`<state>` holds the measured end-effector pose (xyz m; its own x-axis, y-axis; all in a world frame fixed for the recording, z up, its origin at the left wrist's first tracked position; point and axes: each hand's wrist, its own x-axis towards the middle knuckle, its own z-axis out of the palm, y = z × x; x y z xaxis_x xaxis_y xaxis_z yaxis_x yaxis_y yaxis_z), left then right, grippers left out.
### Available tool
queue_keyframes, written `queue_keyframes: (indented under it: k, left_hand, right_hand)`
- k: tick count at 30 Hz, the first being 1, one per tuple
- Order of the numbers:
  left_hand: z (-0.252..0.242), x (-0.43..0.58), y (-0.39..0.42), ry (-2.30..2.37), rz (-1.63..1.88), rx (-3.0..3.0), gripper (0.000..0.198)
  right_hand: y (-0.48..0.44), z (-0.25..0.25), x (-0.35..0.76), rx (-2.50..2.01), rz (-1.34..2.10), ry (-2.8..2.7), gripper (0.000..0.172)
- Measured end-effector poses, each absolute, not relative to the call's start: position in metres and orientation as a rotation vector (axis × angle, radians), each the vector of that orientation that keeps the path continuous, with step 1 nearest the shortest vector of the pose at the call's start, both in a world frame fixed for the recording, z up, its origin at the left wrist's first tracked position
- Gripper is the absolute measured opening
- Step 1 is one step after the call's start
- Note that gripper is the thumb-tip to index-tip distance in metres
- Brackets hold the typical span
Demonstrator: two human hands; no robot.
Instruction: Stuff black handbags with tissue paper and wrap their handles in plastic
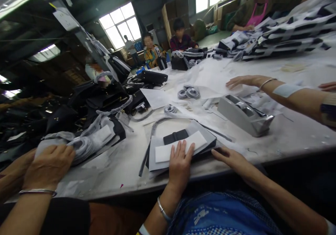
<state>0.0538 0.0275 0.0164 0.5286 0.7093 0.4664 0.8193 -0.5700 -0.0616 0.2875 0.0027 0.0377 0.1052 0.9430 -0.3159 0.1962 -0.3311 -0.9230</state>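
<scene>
A black handbag lies flat on the worktable before me, with a pale grey sheet over most of it. On the sheet rest a white foam strip and a small black buckled piece. My left hand lies flat on the strip, fingers stretched out. At the bag's right corner is my right hand, its fingers slightly bent and apart; whether it touches the edge I cannot tell. A thin dark strap loops around the bag's upper left.
A grey tape dispenser stands to the right on the worktable. Wrapped strap coils lie further back. Black bags pile up at left. Co-workers' hands reach in at left and right. Wrapped pieces are heaped back right.
</scene>
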Motion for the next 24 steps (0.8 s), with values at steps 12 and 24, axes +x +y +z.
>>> queue_keyframes:
  k: [12,24]
  left_hand:
    - [0.021,0.035,0.022,-1.293,-0.634,-2.495,0.074]
    - [0.022,0.014,0.038,-1.239,-0.702,-2.383,0.069]
  right_hand:
    - [0.001,0.065,0.231,-1.048,1.556,-0.577,0.046]
    - [0.040,0.056,0.284,-1.304,1.349,-1.257,0.029]
